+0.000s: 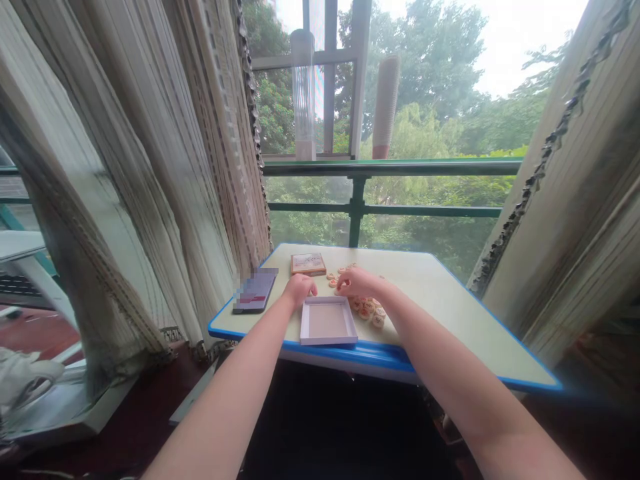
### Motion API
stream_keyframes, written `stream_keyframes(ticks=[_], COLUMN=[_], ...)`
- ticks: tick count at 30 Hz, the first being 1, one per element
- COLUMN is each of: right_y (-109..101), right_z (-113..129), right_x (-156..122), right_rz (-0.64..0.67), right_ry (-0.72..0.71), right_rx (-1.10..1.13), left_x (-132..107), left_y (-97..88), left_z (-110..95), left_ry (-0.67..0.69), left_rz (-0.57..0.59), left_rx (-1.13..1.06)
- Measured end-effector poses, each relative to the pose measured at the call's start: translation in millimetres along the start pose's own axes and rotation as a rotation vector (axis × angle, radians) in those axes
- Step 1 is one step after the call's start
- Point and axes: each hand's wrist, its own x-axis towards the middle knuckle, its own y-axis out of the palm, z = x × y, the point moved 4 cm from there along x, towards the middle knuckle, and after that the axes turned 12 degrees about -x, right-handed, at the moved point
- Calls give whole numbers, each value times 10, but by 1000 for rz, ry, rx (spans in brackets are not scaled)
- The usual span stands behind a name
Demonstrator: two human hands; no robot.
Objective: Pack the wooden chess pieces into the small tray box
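A shallow white box (329, 339) lies open side up near the table's front edge, with nothing in it. My left hand (300, 288) is curled at its far left corner; whatever is under the fingers is hidden. Just beyond the far right corner, my right hand (354, 281) has its fingertips pinched low over the table, close to some round wooden chess pieces. What sits between those fingertips is too small to make out. A heap of chess pieces (367, 308) with red and dark markings lies beneath my right wrist, and several more are scattered behind the hand.
Behind my left hand lies a flat box with a printed top (308, 263). A dark tablet-like object (256, 291), partly pixelated, rests at the table's left edge. The pale table (450, 313) has a blue rim. Curtains flank it, and a green railing (400, 168) stands behind.
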Motion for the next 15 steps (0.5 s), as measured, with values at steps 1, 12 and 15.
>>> stream_keyframes(ticks=[1, 12, 15], right_y=[-17, 32, 65], right_z=[5, 699, 709], right_x=[-5, -152, -145], right_rz=[-14, -217, -208], right_ry=[8, -364, -350], right_rx=[10, 59, 1], left_x=[5, 176, 157], left_y=[-1, -15, -74], left_z=[9, 143, 152], left_ry=[1, 10, -60], left_rz=[5, 83, 204], left_rx=[2, 4, -28])
